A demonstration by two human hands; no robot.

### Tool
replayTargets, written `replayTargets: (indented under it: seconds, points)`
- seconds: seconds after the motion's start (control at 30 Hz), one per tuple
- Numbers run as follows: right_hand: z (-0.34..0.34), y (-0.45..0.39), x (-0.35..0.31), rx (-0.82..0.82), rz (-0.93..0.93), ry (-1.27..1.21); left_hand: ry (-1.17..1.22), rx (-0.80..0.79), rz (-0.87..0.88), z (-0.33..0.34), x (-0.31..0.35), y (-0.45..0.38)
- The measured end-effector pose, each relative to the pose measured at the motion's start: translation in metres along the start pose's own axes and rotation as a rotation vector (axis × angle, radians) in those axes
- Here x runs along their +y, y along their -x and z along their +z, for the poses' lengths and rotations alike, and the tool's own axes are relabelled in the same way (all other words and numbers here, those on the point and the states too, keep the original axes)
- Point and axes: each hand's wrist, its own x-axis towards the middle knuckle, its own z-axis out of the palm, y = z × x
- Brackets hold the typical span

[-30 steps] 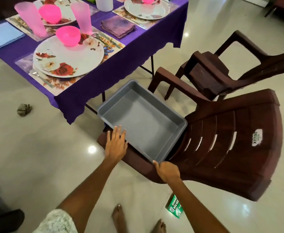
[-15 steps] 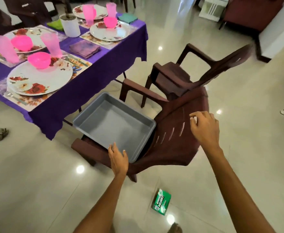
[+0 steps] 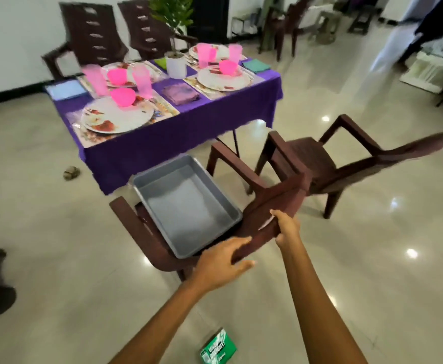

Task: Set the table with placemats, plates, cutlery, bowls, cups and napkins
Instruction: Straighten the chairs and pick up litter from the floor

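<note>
At the lower centre of the head view, the person's right hand [image 3: 286, 227] curls its fingers over the top edge of the near chair's [image 3: 275, 206] backrest, thumb beneath, clamped on the plastic, while the left hand [image 3: 219, 262] reaches toward the same edge at about seven o'clock of the right, fingers apart and nearly straight; whether they already touch the backrest cannot be told through the blur. On the seat lies the grey tray [image 3: 186, 206], bare inside, one long side close against the backrest. The table [image 3: 178, 137], under a purple cloth, sits at eleven o'clock from the tray and looks fully laid: floral plates [image 3: 115, 119] on placemats, pink bowls [image 3: 122, 97], pink cups [image 3: 141, 81] and folded napkins [image 3: 179, 93]; cutlery is too blurred to confirm. The setting therefore seems finished, and the step in hand appears to be shifting this chair, perhaps back to the table. To do it well, both hands should grip the backrest evenly before any pull, and the chair should stay level, since a tilt would likely slide the loose tray off the seat. A second chair [image 3: 320, 164] stands just beside at two o'clock, and a green packet [image 3: 217, 348] lies on the floor at six o'clock; either could catch a leg or a foot.
</note>
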Motion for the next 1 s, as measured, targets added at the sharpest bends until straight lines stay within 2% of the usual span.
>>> replayTargets:
  seconds: [0.03,0.07,0.1,0.23,0.5,0.8,1.0]
  points:
    - [0.003,-0.004,0.0,0.051,0.0,-0.027,-0.332,0.039,0.028,0.012,0.002,-0.001]
    - [0.005,-0.005,0.001,0.089,-0.011,-0.047,-0.548,0.098,0.035,0.02,0.006,-0.003]
    - [0.005,-0.004,0.002,0.113,-0.025,-0.077,-0.645,0.12,0.03,0.027,0.01,-0.005]
    - [-0.005,0.0,0.008,0.17,-0.06,-0.14,-0.754,0.114,0.002,0.03,0.015,-0.002]
    - [-0.018,-0.004,-0.004,0.159,-0.062,-0.042,-0.715,0.09,-0.128,0.025,0.048,-0.009]
    - [-0.029,-0.02,0.005,0.143,-0.085,0.035,-0.709,-0.038,-0.043,0.025,0.046,-0.014]
    - [-0.033,-0.017,0.008,0.145,-0.118,0.125,-0.692,-0.105,-0.059,0.016,0.047,-0.015]
